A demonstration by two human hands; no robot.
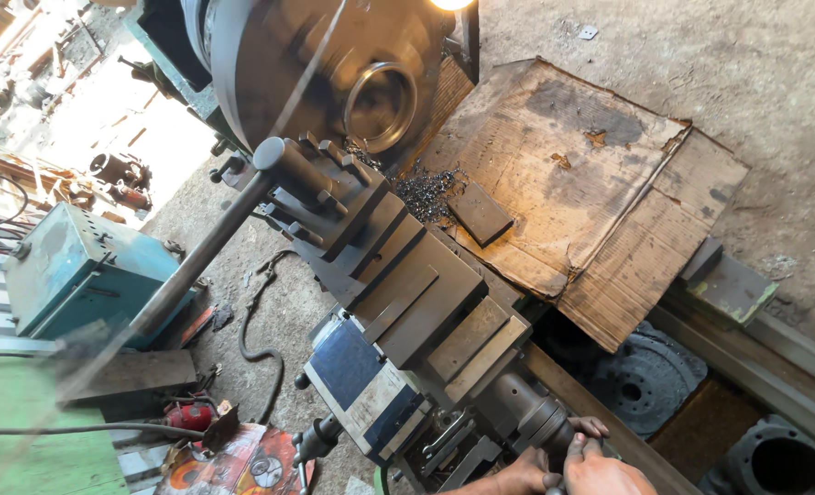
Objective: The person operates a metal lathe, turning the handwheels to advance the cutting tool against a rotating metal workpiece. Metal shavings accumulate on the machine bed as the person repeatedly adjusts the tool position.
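Note:
Both my hands are at the bottom edge, wrapped on the round dark handle [537, 423] at the near end of a lathe's cross slide. My right hand [600, 463] grips it from the right, my left hand [525, 477] from the left. The stepped carriage [416, 293] runs up from there to the black tool post [320, 188] with its long bar lever [201, 257]. Beyond it a big round chuck [306, 64] holds a shiny metal ring [380, 103].
Worn cardboard sheets [590, 183] cover the lathe bed on the right, with metal shavings [424, 192] and a flat dark block [481, 214]. A teal machine box [77, 266] and cables lie on the floor at left. Round castings [650, 380] sit below the bed.

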